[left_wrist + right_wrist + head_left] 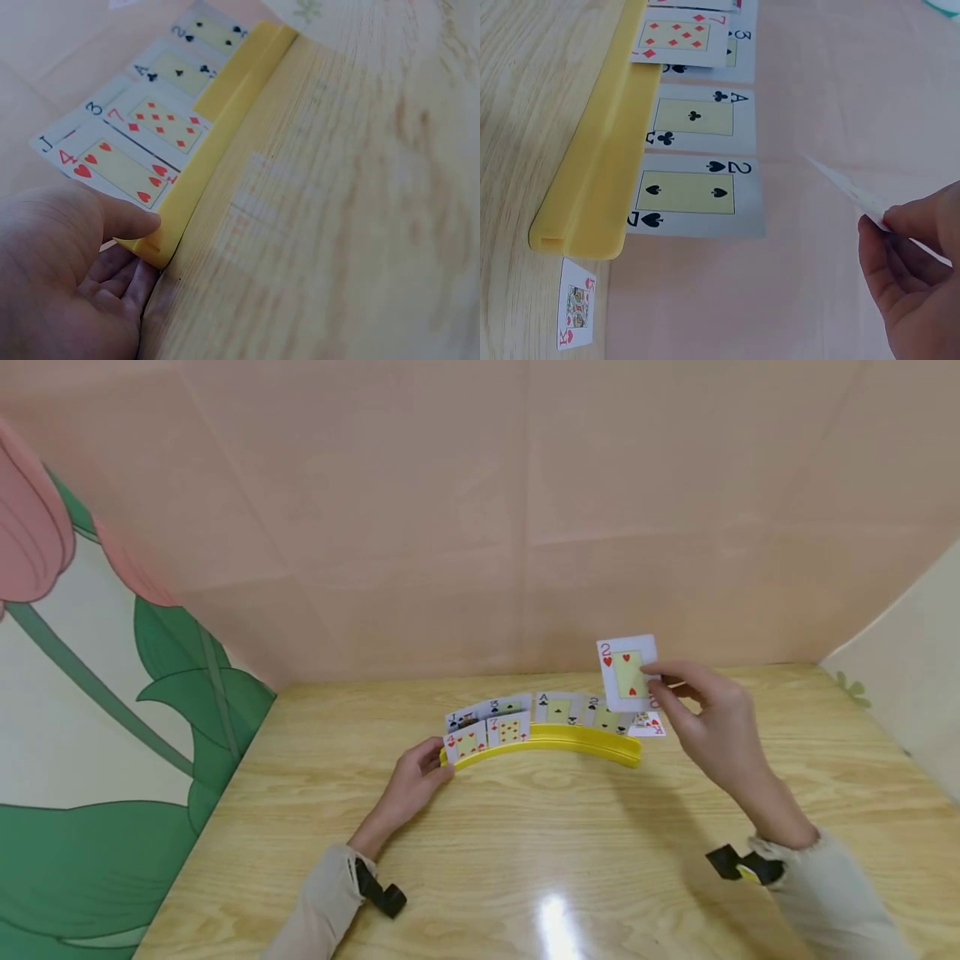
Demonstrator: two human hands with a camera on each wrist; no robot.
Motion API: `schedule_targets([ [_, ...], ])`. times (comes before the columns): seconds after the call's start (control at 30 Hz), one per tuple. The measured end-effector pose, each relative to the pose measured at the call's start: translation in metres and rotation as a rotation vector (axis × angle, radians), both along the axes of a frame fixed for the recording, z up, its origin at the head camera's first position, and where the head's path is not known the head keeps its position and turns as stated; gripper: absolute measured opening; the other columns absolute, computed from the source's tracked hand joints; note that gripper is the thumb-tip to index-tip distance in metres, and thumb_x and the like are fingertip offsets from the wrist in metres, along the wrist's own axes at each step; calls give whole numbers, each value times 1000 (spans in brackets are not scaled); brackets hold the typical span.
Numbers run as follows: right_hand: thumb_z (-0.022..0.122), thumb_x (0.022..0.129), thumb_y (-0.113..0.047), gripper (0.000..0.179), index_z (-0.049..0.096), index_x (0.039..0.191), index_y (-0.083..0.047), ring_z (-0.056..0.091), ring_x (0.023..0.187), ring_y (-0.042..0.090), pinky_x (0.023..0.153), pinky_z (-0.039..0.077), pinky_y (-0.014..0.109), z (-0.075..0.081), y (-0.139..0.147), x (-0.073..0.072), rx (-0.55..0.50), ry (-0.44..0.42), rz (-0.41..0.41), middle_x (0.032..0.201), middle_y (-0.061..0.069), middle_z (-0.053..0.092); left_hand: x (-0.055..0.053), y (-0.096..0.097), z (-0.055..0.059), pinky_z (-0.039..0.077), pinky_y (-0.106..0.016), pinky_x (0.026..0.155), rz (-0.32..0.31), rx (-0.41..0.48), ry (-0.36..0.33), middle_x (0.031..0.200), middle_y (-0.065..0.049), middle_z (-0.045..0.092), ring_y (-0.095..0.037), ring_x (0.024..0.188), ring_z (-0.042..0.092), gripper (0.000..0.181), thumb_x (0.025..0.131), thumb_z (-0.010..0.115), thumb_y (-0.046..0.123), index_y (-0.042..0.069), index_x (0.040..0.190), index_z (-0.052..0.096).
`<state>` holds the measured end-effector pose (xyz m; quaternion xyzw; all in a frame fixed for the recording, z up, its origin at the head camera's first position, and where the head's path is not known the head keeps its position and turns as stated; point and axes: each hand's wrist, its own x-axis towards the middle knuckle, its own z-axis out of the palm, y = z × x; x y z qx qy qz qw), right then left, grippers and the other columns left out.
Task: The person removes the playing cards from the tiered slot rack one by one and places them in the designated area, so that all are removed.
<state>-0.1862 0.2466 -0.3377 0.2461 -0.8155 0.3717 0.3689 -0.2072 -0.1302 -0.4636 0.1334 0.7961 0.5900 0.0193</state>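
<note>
In the head view my right hand [716,727] pinches a two of hearts [618,692] by its right side, held up above the right end of a curved yellow card holder [585,739]. My left hand [411,783] grips the holder's left end, thumb in front and fingers curled behind. In the holder's front row stand a four of hearts [116,172] and a seven of diamonds [165,124]. The back row has a partly covered jack, a three of spades [506,704], an ace of clubs [694,116] and a two of spades [694,191].
A king of hearts [576,304] lies on the wooden table [480,843] just beyond the holder's right end. Behind the table hangs a pinkish cloth [420,527]. A wall with painted flowers [172,660] borders the left side; a pale wall [915,668] borders the right.
</note>
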Motion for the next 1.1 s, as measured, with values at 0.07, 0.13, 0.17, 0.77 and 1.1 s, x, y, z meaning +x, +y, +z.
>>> schedule_targets([
  [0.07,72,80,17,34,72,110,1,62,89,2,79,48,5,0,4,-1,-3,-26,-3,103,13,72,4,1,9,50,-45,98,-5,2,-5,124,-20,63,-31,114,60,32,95,60,-6,-5,126,60],
  [0.13,73,79,17,37,70,113,2,61,89,-1,78,48,4,1,8,-2,-11,-54,-4,105,14,72,9,3,18,50,-46,98,-10,3,-5,123,-20,63,-32,114,60,31,94,60,-7,-6,125,61],
  [0.17,73,78,18,39,70,114,3,60,88,-2,78,48,4,1,10,-2,-18,-68,-2,106,15,71,11,4,22,50,-46,98,-12,4,-3,123,-20,63,-32,114,61,31,94,60,-7,-6,125,61],
  [0.77,69,86,11,36,70,120,-1,62,89,0,75,49,5,-9,38,-13,-130,-184,-93,108,14,69,13,6,24,49,-47,102,-2,-3,-12,124,-22,63,-34,117,59,32,93,62,-7,-7,125,61],
  [1.1,70,88,7,26,69,114,5,59,86,-9,73,47,2,-24,50,-26,-112,-249,-155,109,23,68,5,5,11,50,-45,100,0,10,-3,123,-18,64,-30,115,61,33,93,63,-6,-3,125,62],
])
